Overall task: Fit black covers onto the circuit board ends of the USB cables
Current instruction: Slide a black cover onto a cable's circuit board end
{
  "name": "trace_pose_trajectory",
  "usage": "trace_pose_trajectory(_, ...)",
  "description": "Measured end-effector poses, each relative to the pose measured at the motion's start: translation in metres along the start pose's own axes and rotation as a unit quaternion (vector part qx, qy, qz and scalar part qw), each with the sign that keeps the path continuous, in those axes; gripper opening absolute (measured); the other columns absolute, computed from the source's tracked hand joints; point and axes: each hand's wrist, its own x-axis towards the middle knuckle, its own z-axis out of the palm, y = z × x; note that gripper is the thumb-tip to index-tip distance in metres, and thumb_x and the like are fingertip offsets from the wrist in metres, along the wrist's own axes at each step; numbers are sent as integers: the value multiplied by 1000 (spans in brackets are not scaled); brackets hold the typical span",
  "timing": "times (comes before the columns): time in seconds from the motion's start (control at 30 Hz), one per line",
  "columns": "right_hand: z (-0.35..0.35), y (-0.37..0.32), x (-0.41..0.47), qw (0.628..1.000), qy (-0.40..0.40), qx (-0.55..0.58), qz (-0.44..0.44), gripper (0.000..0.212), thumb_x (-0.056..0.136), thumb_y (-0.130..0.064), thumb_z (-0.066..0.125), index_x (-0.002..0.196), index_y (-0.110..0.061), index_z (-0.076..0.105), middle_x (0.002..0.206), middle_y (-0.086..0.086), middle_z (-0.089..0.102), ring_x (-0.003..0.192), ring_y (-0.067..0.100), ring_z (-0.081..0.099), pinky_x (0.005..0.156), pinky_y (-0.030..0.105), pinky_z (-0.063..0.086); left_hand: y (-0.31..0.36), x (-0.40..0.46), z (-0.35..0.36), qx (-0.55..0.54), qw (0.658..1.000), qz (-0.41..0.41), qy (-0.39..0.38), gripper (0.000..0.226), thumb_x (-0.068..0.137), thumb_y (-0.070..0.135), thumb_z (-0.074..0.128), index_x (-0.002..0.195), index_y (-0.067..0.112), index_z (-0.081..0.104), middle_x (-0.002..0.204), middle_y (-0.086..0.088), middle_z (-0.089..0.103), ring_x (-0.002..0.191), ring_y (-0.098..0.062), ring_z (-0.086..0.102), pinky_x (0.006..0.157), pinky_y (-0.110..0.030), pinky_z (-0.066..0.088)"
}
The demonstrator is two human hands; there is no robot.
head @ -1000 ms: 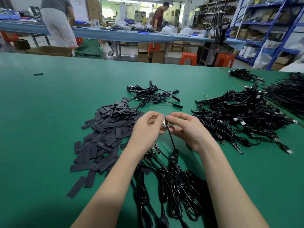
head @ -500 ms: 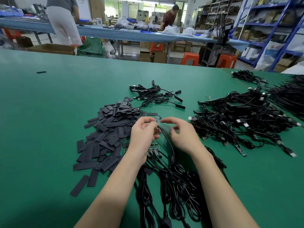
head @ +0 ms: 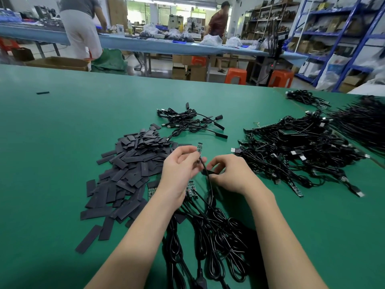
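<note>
My left hand (head: 179,170) pinches a narrow circuit board (head: 199,147) that stands upright on the end of a black USB cable (head: 209,184). My right hand (head: 229,174) is close beside it, fingers curled round that cable and a small black piece just below the board. A heap of flat black covers (head: 127,170) lies to the left on the green table (head: 52,142). A bundle of coiled cables (head: 208,232) with bare boards (head: 190,189) lies under my wrists.
A small bunch of cables (head: 187,122) lies beyond my hands. A big tangle of cables (head: 298,151) fills the right side, with more (head: 362,122) at the far right. A lone black piece (head: 42,93) sits far left. Two people stand at a long bench (head: 145,43) behind.
The circuit board now stands clear above my left fingers. My right hand has slid down from the board's end to the cable below it.
</note>
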Motion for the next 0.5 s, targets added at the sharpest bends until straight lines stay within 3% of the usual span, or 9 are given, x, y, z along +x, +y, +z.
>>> trace_pose_trajectory(0.07,-4,4,-2,1000,5,8,9,16,82,-27,75,73,-34,63,74,-12,68,62,-3,57,55,4,38,-2,-4,6,-65,996,-56,-13,9,99,2,57,99,10,61,101,-16,68,83,-21,75,73,-30,62)
trace_pose_trajectory(0.1,-7,5,-2,999,15,23,16,15,82,-27,74,74,-32,63,76,-11,69,64,-1,58,55,4,37,-3,-5,7,-83,994,-75,-17,8,100,2,57,101,9,60,104,-19,66,81,-22,75,72,-31,62)
trace_pose_trajectory(0.23,-16,6,-2,976,60,204,53,16,81,-16,73,80,-23,57,84,3,77,67,13,62,62,26,45,-5,-7,8,-101,990,-90,-24,6,100,1,56,102,6,59,99,-17,61,68,-16,72,63,-28,59)
trace_pose_trajectory(0.33,-24,2,-3,938,79,332,68,24,79,-14,75,76,-22,53,84,6,77,66,11,59,63,29,43,-6,-8,7,-83,992,-78,-45,6,100,2,56,101,7,58,96,-13,61,69,-16,71,66,-29,60)
trace_pose_trajectory(0.5,-25,5,-3,923,102,363,80,27,79,-15,81,68,-22,58,65,5,61,58,12,44,60,26,35,-10,-10,8,-39,996,-50,-60,5,99,1,59,102,4,62,89,-12,64,73,-17,70,74,-35,62)
